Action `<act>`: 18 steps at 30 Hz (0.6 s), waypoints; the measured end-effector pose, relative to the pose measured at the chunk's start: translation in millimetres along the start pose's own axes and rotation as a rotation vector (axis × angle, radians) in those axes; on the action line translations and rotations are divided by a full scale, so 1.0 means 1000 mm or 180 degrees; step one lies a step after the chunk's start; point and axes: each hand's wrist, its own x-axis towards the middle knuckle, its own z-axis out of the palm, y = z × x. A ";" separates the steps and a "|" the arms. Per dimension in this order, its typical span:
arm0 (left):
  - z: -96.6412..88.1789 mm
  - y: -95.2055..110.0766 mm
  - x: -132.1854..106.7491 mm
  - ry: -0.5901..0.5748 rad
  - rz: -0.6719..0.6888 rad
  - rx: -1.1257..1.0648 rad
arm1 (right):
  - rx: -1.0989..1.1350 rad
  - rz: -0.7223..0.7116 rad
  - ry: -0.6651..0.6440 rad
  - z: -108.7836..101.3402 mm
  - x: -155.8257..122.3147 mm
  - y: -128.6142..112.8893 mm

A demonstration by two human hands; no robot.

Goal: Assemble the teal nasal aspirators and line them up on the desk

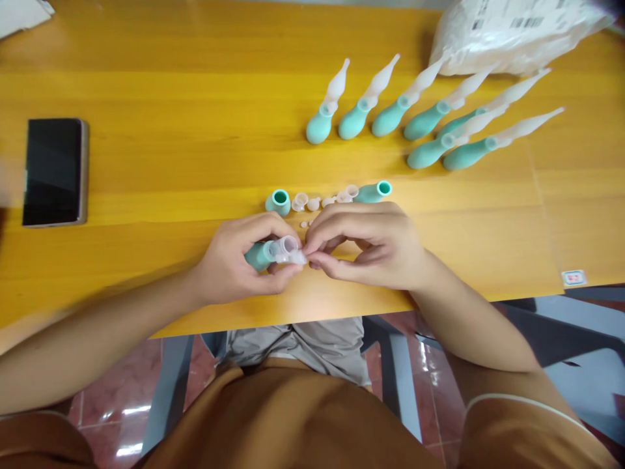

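Note:
My left hand (239, 257) is wrapped round a teal rubber bulb (258, 256), lying on its side near the table's front edge. A clear plastic connector (286, 247) sits at the bulb's mouth, its open round end showing. My right hand (364, 246) pinches a small translucent piece (299, 258) against the connector's side; the fingertips hide part of it. Just behind my hands stand two loose teal bulbs, one at the left (279, 202) and one at the right (374, 191). Between them lie several small clear parts (314, 204) and tiny round discs (303, 225).
At the back right are several teal bulbs with long whitish nozzles, the nearest-left one a nasal-aspirator-like bulb (319, 126). Behind them lies a clear plastic bag (517, 49). A black phone (53, 170) is at the left. A small label (573, 278) sticks to the right front edge.

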 end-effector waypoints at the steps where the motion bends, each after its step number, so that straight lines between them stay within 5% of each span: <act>1: 0.000 0.000 0.000 -0.0021 -0.0045 -0.0008 | 0.0012 0.0018 0.0011 0.000 0.000 0.001; 14: -0.004 0.000 0.002 -0.0229 -0.0267 -0.0139 | 0.0017 0.0120 -0.0161 0.007 -0.003 0.001; 18: -0.005 0.002 0.003 -0.0171 -0.0262 -0.0238 | -0.0044 0.0028 0.0104 0.007 -0.004 -0.003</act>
